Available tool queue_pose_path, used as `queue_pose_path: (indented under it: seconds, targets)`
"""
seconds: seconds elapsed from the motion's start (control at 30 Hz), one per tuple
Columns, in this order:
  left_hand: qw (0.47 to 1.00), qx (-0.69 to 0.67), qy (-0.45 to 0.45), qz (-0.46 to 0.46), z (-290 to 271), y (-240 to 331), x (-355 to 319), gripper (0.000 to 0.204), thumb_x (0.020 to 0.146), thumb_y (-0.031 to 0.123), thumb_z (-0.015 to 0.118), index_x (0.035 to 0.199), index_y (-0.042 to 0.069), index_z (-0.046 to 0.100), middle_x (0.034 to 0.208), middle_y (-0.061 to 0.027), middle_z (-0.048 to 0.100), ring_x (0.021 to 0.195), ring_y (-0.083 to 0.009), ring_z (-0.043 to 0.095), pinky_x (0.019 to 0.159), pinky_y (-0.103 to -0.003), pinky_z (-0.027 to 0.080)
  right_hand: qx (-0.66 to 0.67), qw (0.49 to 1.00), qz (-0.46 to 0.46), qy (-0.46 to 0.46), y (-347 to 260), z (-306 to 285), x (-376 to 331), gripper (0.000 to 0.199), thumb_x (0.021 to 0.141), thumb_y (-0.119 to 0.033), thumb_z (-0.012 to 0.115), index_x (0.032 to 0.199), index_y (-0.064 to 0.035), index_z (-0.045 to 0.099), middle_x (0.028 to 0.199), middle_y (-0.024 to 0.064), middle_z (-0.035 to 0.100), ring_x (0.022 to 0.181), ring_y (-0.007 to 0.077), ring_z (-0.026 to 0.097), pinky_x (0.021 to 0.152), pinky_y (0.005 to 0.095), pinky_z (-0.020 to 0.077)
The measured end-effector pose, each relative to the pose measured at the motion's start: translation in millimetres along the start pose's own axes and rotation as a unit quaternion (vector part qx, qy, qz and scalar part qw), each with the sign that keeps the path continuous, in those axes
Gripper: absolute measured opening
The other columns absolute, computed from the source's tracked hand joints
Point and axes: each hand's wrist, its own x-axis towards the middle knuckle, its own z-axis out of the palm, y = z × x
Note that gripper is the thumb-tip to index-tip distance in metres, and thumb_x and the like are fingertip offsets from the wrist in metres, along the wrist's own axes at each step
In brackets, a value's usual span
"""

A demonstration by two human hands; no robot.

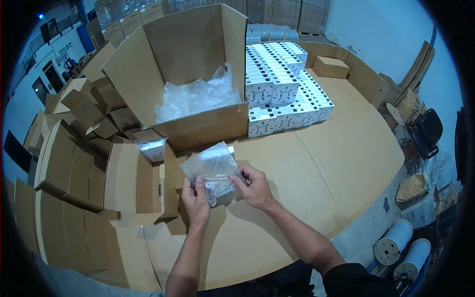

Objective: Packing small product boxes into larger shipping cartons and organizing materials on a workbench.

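Clear plastic bag (212,161), this side of the large open carton (208,126): my left hand (198,205) and right hand (257,189) pinch it, apparently folding; next calls for an even grip.

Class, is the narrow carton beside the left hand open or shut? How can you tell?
Open: you can see down inside the narrow carton, where a plastic-wrapped packet sits at the far end.
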Motion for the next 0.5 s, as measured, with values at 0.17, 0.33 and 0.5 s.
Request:
queue_pose_path:
  seconds: [0.17,0.33,0.5]
  targets:
    - [0.995,0.013,0.069,0.069,-0.3,-7.5,3.1,0.023,0.108,0.023,0.053,0.106,0.001,0.058,0.096,-0.0029,0.061,0.087,-0.0096,0.053,0.079,-0.026,0.046,0.002,1.000,0.001,-0.024,9.0,-1.4,2.5,0.024,0.095,-0.015,0.073,0.085,0.0012,0.059,0.065,0.0014,0.055,0.060,0.0057,0.046,0.053,0.0276,0.0383]
    - [0.996,0.027,0.056,0.070,-14.3,-5.2,12.1,0.021,0.108,0.022,0.054,0.100,0.003,0.056,0.088,0.0002,0.057,0.078,-0.0066,0.049,0.070,-0.024,0.043,0.081,0.991,0.094,-0.060,5.3,-13.0,7.3,0.020,0.096,-0.014,0.072,0.084,-0.0024,0.061,0.067,-0.0035,0.056,0.061,0.0030,0.046,0.053,0.0243,0.0381]
    - [0.998,0.020,0.022,0.059,-23.1,-5.3,14.5,0.019,0.106,0.022,0.059,0.103,0.004,0.055,0.084,0.0020,0.056,0.072,-0.0039,0.047,0.062,-0.022,0.040,0.075,0.988,0.077,-0.108,4.6,-24.6,10.2,0.017,0.095,-0.013,0.073,0.088,-0.0039,0.061,0.072,-0.0041,0.057,0.065,0.0032,0.049,0.058,0.0233,0.0408]
